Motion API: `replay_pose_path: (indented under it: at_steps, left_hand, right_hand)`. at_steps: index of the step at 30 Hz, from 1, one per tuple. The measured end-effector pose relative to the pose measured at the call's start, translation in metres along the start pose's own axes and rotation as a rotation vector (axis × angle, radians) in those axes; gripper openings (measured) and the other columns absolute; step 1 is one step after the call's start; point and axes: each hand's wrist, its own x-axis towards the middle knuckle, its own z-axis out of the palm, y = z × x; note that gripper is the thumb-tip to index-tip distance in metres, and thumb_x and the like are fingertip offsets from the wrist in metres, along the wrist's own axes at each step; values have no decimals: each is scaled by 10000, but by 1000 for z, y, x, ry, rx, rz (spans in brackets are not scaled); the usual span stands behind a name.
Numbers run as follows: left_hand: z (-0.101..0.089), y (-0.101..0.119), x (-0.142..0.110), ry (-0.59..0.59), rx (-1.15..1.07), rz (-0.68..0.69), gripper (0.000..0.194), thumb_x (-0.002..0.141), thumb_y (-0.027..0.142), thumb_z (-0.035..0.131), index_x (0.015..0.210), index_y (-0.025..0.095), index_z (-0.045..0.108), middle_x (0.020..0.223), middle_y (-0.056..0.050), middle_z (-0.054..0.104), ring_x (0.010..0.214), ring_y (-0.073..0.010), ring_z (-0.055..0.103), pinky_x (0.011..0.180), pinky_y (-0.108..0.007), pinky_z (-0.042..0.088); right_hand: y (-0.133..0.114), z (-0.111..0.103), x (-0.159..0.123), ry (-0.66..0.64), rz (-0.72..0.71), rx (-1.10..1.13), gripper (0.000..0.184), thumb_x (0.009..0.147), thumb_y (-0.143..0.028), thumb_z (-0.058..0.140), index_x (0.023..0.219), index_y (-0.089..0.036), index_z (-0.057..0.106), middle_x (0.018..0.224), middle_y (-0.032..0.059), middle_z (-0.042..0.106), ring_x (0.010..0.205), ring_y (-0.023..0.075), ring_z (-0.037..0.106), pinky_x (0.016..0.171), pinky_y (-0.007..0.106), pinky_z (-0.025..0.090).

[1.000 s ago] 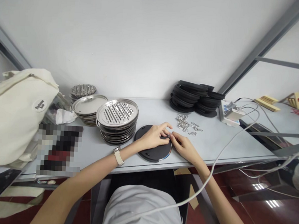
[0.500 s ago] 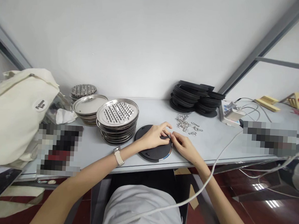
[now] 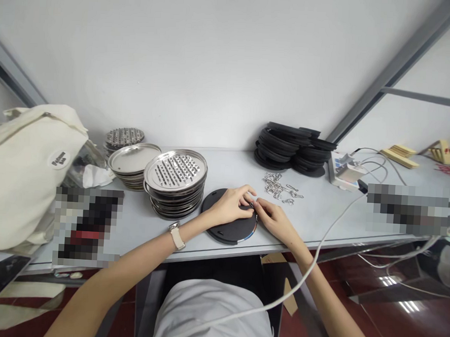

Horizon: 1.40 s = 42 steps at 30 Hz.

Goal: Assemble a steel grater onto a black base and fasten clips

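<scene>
A flat black round disc (image 3: 218, 228) with small slots lies near the table's front edge. Along its lower right rim runs a thin strip with blue and orange on it. My left hand (image 3: 233, 203), with a watch on the wrist, rests over the disc and grips its right side with curled fingers. At that same rim my right hand (image 3: 273, 217) is pinched closed. A small shiny bit shows between the fingertips of both hands, too small to name. Just behind lie several loose silver metal clasps (image 3: 275, 186).
Stacked round metal graters (image 3: 176, 171) and plain metal discs (image 3: 134, 158) stand at left, beside a cream bag (image 3: 26, 171). Black round parts (image 3: 282, 144) are piled at the back. A power strip (image 3: 347, 171) sits at right; a white cable (image 3: 321, 255) hangs across my right forearm.
The view has shifted slightly. Both hands stay at the disc's right rim, with only small finger movement; the left index finger is a little more bent.
</scene>
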Motion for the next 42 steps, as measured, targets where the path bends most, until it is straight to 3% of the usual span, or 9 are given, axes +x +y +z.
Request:
replay_pose_path:
  at_steps: [14, 24, 35, 42]
  left_hand:
    - [1, -3, 0, -9, -78, -13, 376, 692, 156, 643, 1059, 184, 563, 863, -6, 689, 746, -110, 638, 702, -205, 496]
    - [1, -4, 0, -14, -118, -9, 359, 700, 149, 635, 1046, 182, 547, 774, 18, 650, 710, -97, 620, 671, -189, 480]
    - [0, -2, 1, 17, 6, -15, 398, 683, 172, 667, 1063, 188, 550, 866, 7, 642, 715, -94, 588, 665, -190, 470]
    - [1, -3, 0, -5, -90, 0, 361, 696, 136, 635, 1043, 184, 549, 773, 25, 638, 703, -97, 610, 660, -188, 475]
  right_hand:
    - [3, -1, -3, -13, -18, -9, 320, 949, -349, 378, 665, -204, 350, 578, -51, 345, 547, 114, 334, 532, 254, 264]
    - [5, -1, -3, -22, -45, -23, 318, 971, -344, 372, 686, -203, 363, 582, -50, 378, 549, 116, 369, 548, 253, 289]
    - [2, -2, -3, -28, -56, -13, 311, 979, -355, 362, 711, -202, 397, 625, -34, 430, 583, 127, 399, 574, 260, 306]
    - [2, -3, -4, -25, -51, -12, 320, 972, -353, 374, 688, -204, 376, 602, -44, 397, 569, 121, 377, 558, 256, 293]
